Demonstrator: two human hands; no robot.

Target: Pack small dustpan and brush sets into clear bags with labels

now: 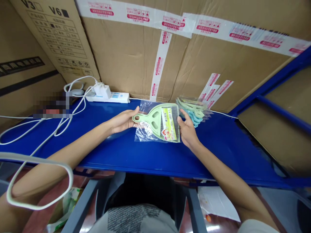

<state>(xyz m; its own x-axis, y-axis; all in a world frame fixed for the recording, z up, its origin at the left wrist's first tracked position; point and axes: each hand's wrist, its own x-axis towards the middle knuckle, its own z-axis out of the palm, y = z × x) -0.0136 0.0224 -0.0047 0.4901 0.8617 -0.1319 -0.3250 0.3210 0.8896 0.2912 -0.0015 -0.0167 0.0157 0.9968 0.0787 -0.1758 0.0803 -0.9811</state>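
A pale green dustpan [154, 120] in a clear plastic bag is held over the blue table, its yellow label facing up. My left hand [125, 121] grips the handle end, thumb on top near the hanging hole. On the wide end, my right hand [187, 129] pinches the edge of the dustpan and bag. Dark bristles seem to show through the plastic beside the label. Just behind my right hand lies a pile of bagged dustpans [194, 108], green on top and light blue beneath.
A white power strip [119, 97] with a plugged-in adapter stands at the back left. White cables [58, 129] loop across the left side, one hanging over my left forearm. Cardboard [131, 55] with printed tape walls the back. A blue metal frame [279, 81] stands at the right.
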